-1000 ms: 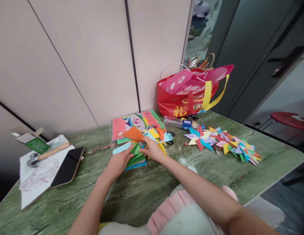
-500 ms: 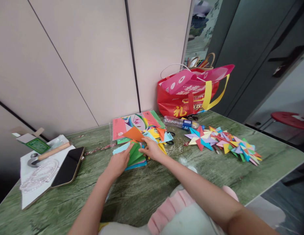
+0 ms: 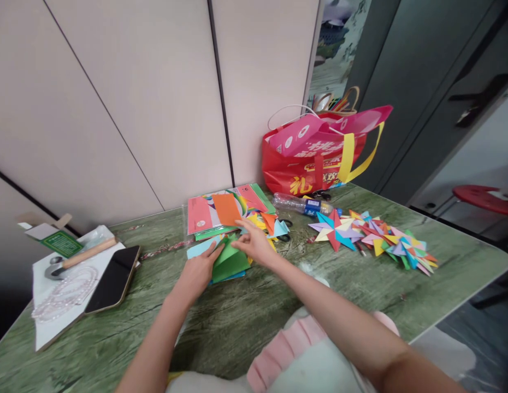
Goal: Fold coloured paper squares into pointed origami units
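My left hand (image 3: pixel 200 272) rests on a stack of coloured paper, its fingers pressed against a green sheet of paper (image 3: pixel 229 263). Light blue paper (image 3: pixel 200 248) shows under its fingertips, and blue edges stick out below the green. My right hand (image 3: pixel 256 244) is bent at the stack's right side, its fingertips at the lower corner of an orange sheet of paper (image 3: pixel 227 209). That sheet overlaps a pink-covered paper pack (image 3: pixel 201 213). Beside my right hand lie folded paper pieces (image 3: pixel 269 222) in orange, yellow and light blue, partly over black-handled scissors (image 3: pixel 285 238).
Folded paper stars (image 3: pixel 336 230) lie to the right, near a clear plastic bottle (image 3: pixel 295 204). Behind them stands a red bag (image 3: pixel 303 164). On the left are a phone (image 3: pixel 113 281), a hammer (image 3: pixel 88 257), a beaded strand (image 3: pixel 65 297) and a green-and-white box (image 3: pixel 59 240).
The orange sheet has swung up and away from the green paper, over the pink pack. More of the green sheet shows between my hands, which have shifted only slightly.
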A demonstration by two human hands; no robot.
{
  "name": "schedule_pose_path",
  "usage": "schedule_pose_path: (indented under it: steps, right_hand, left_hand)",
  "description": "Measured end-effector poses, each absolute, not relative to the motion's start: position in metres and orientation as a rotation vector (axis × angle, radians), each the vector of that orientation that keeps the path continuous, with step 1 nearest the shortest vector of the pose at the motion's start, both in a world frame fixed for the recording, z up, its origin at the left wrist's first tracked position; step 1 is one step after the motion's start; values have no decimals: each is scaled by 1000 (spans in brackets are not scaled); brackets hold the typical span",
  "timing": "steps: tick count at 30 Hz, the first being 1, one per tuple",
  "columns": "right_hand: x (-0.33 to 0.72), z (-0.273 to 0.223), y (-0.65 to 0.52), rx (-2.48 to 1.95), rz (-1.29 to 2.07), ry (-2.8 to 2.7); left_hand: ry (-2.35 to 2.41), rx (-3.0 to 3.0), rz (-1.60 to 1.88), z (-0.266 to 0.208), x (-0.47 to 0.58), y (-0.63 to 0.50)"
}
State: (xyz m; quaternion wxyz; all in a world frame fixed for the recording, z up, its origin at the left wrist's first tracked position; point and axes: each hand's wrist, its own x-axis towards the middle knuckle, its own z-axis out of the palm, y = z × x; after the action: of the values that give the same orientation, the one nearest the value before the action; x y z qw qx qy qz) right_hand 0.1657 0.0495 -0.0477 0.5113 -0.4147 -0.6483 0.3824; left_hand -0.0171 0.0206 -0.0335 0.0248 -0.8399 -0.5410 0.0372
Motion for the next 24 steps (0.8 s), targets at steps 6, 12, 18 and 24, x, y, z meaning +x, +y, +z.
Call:
schedule_pose_path:
  steps: [6,12,18,24]
  right_hand:
    - [181,-14,44,-730,899,-1153]
    - [174,-13,40,-660,907,-991]
    - [157,-36,39,-908,943,-1258]
    - [148,-59,41,-1104,757,-1726]
  left_hand:
    - [-1592,-2681,188,-29,-12,18]
    - [-1517,-2731,208,-27,-2,9]
    - [-1530,-2727,216,-33,11,1]
    - [-1596,-2719,214,-40,9,6]
